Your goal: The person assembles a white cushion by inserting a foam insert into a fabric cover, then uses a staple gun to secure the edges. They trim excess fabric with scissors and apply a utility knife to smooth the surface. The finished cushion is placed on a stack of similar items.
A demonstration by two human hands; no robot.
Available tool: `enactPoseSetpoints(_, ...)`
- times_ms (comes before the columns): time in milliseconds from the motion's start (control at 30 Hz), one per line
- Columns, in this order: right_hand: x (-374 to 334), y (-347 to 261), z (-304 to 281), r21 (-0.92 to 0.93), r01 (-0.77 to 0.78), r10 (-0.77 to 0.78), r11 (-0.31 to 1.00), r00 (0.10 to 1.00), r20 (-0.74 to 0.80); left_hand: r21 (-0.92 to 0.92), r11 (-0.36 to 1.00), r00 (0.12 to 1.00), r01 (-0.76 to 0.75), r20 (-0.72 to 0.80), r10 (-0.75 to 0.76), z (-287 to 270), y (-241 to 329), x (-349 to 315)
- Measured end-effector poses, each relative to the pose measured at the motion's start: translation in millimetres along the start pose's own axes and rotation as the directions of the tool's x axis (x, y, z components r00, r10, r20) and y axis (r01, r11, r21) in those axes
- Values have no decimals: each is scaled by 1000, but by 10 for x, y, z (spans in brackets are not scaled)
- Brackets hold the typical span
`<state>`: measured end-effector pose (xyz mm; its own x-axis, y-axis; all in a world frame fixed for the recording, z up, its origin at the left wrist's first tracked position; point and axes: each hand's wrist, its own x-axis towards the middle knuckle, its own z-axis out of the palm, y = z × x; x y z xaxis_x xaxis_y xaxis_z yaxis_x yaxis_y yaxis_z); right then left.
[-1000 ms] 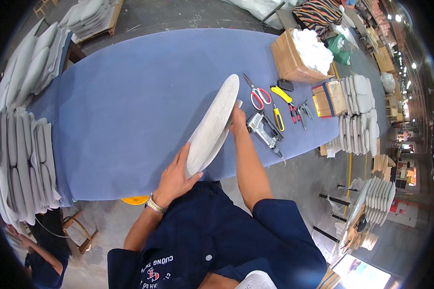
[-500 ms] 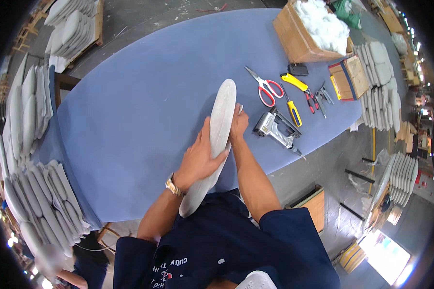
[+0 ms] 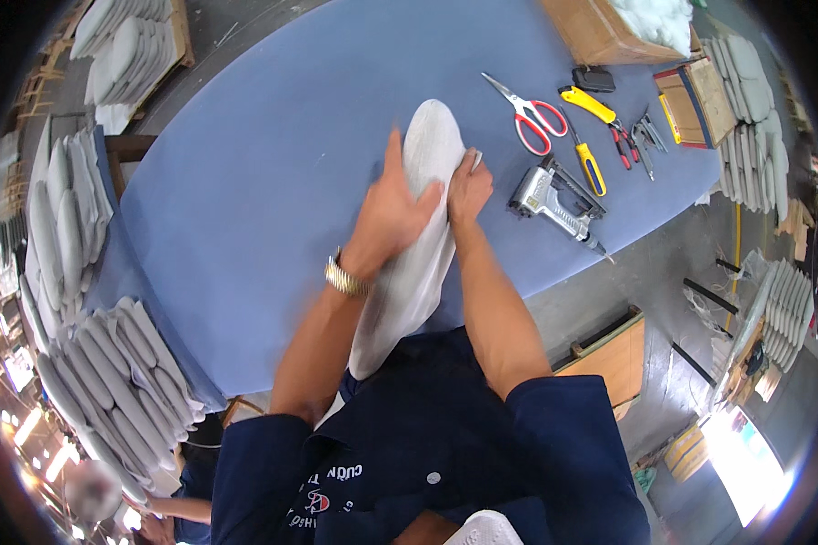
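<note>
Saw, past the left edge of the blue tabletop (image 3: 264,182), stacks of grey cushions (image 3: 118,391). Spread the fingers of the left hand (image 3: 386,222) wide, index raised, thumb laid across the face of a pale cushion (image 3: 413,282), palm toward its left side; could not tell the firmness of that contact through the blur. Held the pale cushion near the middle of the tabletop's near edge, tilted, upper end toward the far edge, lower end close to the dark shirt (image 3: 409,409). Curled the fingers of the right hand (image 3: 471,189) snugly over its right side, a small pale edge showing above the knuckles; could not tell whether cover or backing.

Judged the work on this piece to be partway: fabric already over the visible face, creased lower down, and not yet set down. Could not see the underside, so could not tell the amount left to do there.

Noted, farther right, all unheld: red-handled scissors (image 3: 527,118), a silver staple gun (image 3: 559,202) by the near edge, a yellow screwdriver (image 3: 591,170), a yellow cutter (image 3: 586,103) and red-handled pliers (image 3: 622,145). Found a carton (image 3: 600,36) of white stuffing (image 3: 654,20) at the far right corner, then a smaller box (image 3: 695,104) at the right edge.
</note>
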<state>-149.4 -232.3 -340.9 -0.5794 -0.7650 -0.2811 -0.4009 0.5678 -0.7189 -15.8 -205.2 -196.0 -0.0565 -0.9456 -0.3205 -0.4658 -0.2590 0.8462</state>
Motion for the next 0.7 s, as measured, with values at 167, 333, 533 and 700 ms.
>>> enactPoseSetpoints(167, 23, -39, 5, 44, -23, 23, 999, 1000, 5, 124, 992, 999, 36, -24, -33, 8, -318, -1225)
enactPoseSetpoints(333, 245, 288, -17, 202, 8, -39, 979, 988, 150, 187, 982, 993, 37, -117, -15, 141, -683, -2151)
enactPoseSetpoints(533, -176, 413, -536, 373, -403, 194, 835, 852, 486, 186, 980, 981, 76, -190, -40, 318, -658, -2310)
enactPoseSetpoints(700, -408, 714, -185, 455, -300, 155, 839, 932, 329, 171, 982, 993, 80, -100, -63, 257, -461, -2211)
